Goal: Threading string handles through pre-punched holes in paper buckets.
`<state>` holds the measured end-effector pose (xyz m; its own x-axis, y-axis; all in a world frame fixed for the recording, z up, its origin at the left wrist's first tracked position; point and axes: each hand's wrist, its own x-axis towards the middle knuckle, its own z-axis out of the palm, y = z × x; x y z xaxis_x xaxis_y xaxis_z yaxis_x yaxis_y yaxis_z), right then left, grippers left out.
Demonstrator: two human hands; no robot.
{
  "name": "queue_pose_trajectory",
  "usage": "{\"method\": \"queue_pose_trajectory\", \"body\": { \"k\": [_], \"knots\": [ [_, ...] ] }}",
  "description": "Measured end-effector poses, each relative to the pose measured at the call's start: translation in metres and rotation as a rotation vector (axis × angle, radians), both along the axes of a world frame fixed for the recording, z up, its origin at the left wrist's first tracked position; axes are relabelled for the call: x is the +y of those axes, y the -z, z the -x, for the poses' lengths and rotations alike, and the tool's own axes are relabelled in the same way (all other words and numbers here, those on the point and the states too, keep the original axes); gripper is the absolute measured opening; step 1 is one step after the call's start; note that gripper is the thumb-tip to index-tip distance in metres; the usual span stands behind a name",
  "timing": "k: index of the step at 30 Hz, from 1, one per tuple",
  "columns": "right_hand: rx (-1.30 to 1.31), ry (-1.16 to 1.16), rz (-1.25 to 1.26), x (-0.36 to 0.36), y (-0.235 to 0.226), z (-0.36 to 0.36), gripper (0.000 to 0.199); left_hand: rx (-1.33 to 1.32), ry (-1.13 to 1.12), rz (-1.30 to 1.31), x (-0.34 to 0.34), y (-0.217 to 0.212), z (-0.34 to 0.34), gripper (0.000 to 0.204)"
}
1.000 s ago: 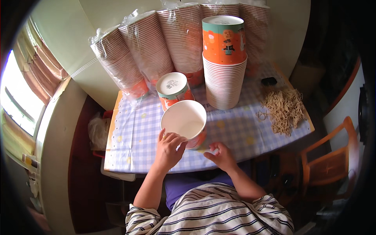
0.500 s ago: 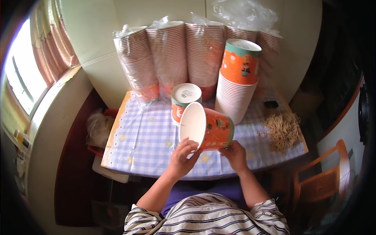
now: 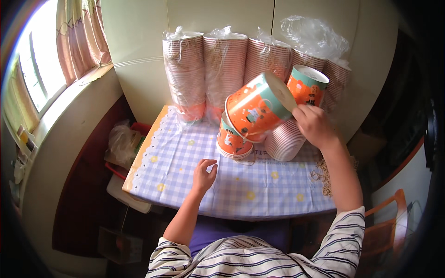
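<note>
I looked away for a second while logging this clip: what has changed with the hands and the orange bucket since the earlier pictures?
The left hand let go of the orange paper bucket and dropped to the checked tablecloth. The right hand alone lifted the bucket up and rightward, tilted, toward the tall stack of buckets. The short stack, the wrapped cup sleeves and the pile of strings stayed put.

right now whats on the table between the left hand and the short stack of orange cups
Nothing: in the head view only bare checked tablecloth lies between the empty left hand and the short stack of orange cups.
</note>
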<state>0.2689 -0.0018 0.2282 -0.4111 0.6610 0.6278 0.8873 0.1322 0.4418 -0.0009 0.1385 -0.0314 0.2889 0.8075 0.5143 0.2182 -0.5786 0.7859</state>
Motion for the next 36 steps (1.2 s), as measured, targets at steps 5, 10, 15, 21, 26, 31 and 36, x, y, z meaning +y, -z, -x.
{"method": "queue_pose_trajectory", "body": {
  "k": [5,10,15,21,26,31,36],
  "knots": [
    [-0.197,0.048,0.041,0.067,0.003,-0.002,0.006,0.075,-0.013,0.064,0.011,0.035,-0.011,0.016],
    [-0.314,0.059,0.155,0.104,0.033,0.001,0.001,0.056,-0.046,0.028,0.014,0.043,-0.008,0.017],
    [-0.283,0.082,0.293,0.123,0.054,0.01,0.004,0.079,-0.038,0.093,0.012,0.045,-0.008,0.017],
    [-0.258,0.086,0.359,0.131,0.069,0.018,0.006,0.055,-0.022,0.137,0.012,0.042,-0.008,0.017],
    [-0.229,0.063,0.386,0.135,0.082,0.017,0.007,0.083,-0.042,0.087,0.013,0.043,-0.009,0.015],
    [-0.219,0.031,0.403,0.139,0.089,0.017,0.007,0.077,-0.033,0.067,0.013,0.045,-0.007,0.014],
    [-0.237,0.031,0.42,0.14,0.099,0.018,0.007,0.084,-0.03,0.069,0.013,0.046,-0.007,0.014]
  ]
}}
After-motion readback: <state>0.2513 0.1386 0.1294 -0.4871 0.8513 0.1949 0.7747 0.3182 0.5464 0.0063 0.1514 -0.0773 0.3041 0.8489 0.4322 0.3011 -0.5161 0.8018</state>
